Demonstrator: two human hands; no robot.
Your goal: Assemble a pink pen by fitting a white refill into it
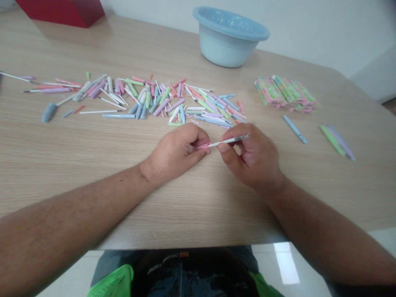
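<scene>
Over the middle of the table, my left hand (181, 148) is closed round a small pink pen part (203, 146), most of it hidden by the fingers. My right hand (253, 159) pinches a white refill (229, 140) with dark print near its right end. The refill's left end meets the open end of the pink part. Just beyond my hands lies a long spread of loose pastel pen parts and white refills (111, 111).
A light blue basin (229, 47) stands at the back, a red box (68, 10) at the back left. Stacked colourful packs (286, 93) lie at the right. Nearer are a blue pen (295, 129) and a green and purple pair (338, 142). The table's front edge (192, 246) is close.
</scene>
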